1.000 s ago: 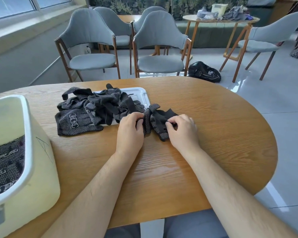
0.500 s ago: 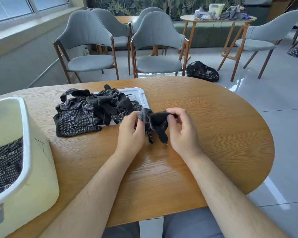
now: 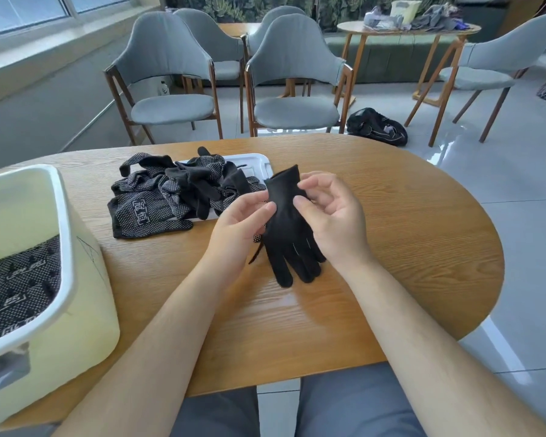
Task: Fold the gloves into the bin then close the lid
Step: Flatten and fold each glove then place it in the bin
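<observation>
The bench [image 3: 391,234] carries the bin [image 3: 64,216] at its left edge and a glove pile [image 3: 171,197] covering the lid [image 3: 256,160] near the far edge. At mid-bench the left hand [image 3: 240,225] and right hand [image 3: 334,216] hold one glove [image 3: 286,228], fingers pinching its cuff. It hangs limp and may twist, folding crooked.

Standing by, I see a person whose forearms [image 3: 158,335] are bare all the way from the wrists to where they pass out of sight, with nothing worn on them. The left hand [image 3: 240,222] and the right hand [image 3: 334,222] are bare as well. At the lap there are trousers [image 3: 353,405] in a plain slate grey-blue, a smooth, even cloth, one leg showing on either side of a narrow gap. A thin strip of similar grey cloth [image 3: 13,432] shows at the lower left corner; which garment it belongs to I cannot tell.
</observation>
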Tool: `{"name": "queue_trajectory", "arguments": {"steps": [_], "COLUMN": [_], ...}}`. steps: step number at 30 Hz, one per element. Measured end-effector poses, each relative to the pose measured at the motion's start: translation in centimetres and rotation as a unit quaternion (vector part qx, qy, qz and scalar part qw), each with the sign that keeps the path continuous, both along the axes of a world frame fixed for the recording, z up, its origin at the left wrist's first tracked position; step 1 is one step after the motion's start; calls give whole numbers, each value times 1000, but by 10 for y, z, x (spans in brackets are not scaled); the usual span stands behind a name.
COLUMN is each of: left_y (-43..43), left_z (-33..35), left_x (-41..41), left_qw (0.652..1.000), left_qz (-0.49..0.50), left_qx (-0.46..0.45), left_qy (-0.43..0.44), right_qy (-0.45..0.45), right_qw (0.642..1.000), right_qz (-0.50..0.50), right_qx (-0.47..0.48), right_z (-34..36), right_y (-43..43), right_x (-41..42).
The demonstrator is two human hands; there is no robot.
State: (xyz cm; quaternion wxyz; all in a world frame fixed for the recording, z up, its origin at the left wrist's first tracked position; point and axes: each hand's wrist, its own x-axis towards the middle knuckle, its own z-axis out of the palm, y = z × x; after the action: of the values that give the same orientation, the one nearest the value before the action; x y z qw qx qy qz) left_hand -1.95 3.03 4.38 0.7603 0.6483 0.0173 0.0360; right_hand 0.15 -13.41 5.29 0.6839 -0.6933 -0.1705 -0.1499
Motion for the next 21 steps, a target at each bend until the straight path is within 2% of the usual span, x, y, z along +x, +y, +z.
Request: {"name": "queue_trajectory", "arguments": {"steps": [4,7,10,12,14,17,19,21], "left_y": [6,6,8,8,8,13,20,25], "left_z": [17,30,41,47,52,53,54,58], "left_x": [-7,-16,-26,-31,-37,-41,-41,-42], "left_qw": [998,997,994,994,991,960,959,983], "left_qz": [13,20,-11,-18,28,156,167,99], "left_qx": [-40,-31,-26,-27,34,169,198,141], "left_qy": [-41,-73,-103,-109,-129,-162,-117,-54], "right_qy": [-20,-23,20,25,17,24,66,96], "right_qw": [992,981,981,980,982,991,992,986], "right_qz": [-16,-16,37,37,15,14,79,127], "right_qx": [-120,-190,-189,-196,-188,-134,-73,-41], "right_z": [13,26,38,42,44,45,49,53], "right_y": [0,4,11,15,20,21,18,15], "right_x": [-4,-16,-26,-26,-24,-20,-22,-22]}}
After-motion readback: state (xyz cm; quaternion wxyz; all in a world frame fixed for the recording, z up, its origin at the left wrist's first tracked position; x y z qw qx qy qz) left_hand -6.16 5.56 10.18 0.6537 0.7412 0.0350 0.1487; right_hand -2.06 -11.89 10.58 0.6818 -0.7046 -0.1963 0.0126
